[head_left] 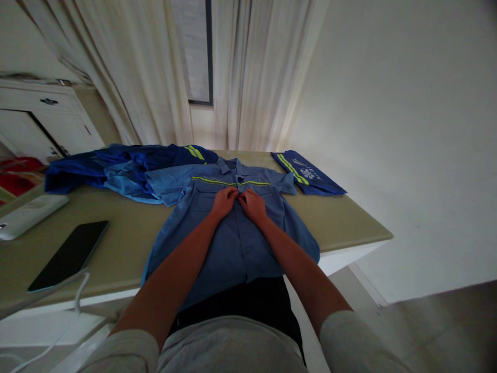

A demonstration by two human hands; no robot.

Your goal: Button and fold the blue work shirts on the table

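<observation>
A short-sleeved blue work shirt (pixel 217 233) lies front up on the table, collar at the far side and its lower end over the near edge. A yellow-green stripe crosses its chest. At the front placket, just below the stripe, my left hand (pixel 225 201) pinches the cloth with bent fingers. Close beside it my right hand (pixel 252 203) grips the other side of the placket, fingers curled together. The fingertips nearly meet; any button between them is hidden. Lower on the placket a button (pixel 248 250) shows.
A heap of blue clothes (pixel 128 166) lies at the back left, and a folded navy garment (pixel 308 173) at the back right. On the table's (pixel 120 254) left are a dark phone (pixel 70 254), a white device (pixel 33 215) and a white cable (pixel 79 290). A wall (pixel 411 145) stands right.
</observation>
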